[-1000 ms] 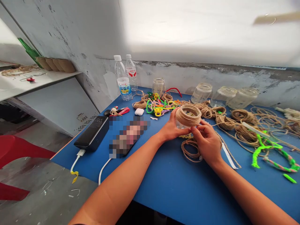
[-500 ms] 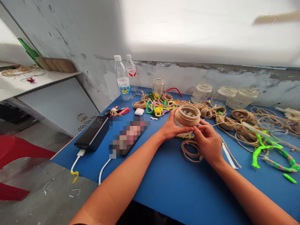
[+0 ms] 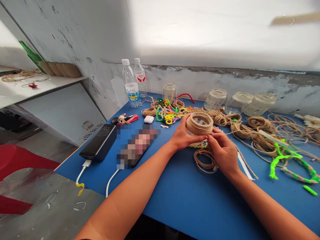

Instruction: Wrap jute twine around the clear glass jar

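The left hand (image 3: pixel 183 133) is gripping a twine-wrapped glass jar (image 3: pixel 199 123) from the side, holding it just above the blue surface (image 3: pixel 190 200). The jar's mouth is facing upward, its long axis standing near vertical and tilting slightly toward the person. The right hand (image 3: pixel 222 153) is pinching the jar's lower twine edge between its fingertips. A jute twine coil (image 3: pixel 203 161) is lying directly below the hands. Beyond the hands, colored pipe cleaners (image 3: pixel 170 115) are lying heaped, and unlidded glass jars (image 3: pixel 215 99) are standing along the wall (image 3: pixel 190 81). Left of the left hand, a black power bank (image 3: pixel 98 142) is lying flat.
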`<state>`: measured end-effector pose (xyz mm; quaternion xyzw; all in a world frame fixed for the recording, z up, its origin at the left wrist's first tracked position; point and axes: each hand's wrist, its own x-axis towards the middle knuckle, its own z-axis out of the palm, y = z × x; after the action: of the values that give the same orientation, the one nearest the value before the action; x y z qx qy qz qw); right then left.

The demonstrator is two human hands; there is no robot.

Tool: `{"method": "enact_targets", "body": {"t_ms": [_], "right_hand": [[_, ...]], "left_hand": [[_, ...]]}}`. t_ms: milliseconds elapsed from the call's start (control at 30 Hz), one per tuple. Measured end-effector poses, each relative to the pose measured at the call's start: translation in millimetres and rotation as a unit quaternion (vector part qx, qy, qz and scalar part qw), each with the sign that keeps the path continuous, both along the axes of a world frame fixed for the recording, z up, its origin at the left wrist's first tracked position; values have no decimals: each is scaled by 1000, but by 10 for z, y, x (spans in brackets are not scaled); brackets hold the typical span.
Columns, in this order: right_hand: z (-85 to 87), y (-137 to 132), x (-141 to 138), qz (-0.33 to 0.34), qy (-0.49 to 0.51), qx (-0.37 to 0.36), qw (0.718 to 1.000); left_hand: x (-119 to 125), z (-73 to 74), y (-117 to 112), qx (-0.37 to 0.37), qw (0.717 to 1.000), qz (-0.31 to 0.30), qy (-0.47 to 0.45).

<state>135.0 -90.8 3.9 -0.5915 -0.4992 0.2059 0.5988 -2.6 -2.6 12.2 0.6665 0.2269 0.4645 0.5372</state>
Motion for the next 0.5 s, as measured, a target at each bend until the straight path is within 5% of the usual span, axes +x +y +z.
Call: {"method": "enact_targets", "body": {"t_ms": [500], "right_hand": [[-40, 46, 61, 39, 15, -99, 994]], "left_hand": [[-27, 173, 0, -22, 992, 88, -92]]}}
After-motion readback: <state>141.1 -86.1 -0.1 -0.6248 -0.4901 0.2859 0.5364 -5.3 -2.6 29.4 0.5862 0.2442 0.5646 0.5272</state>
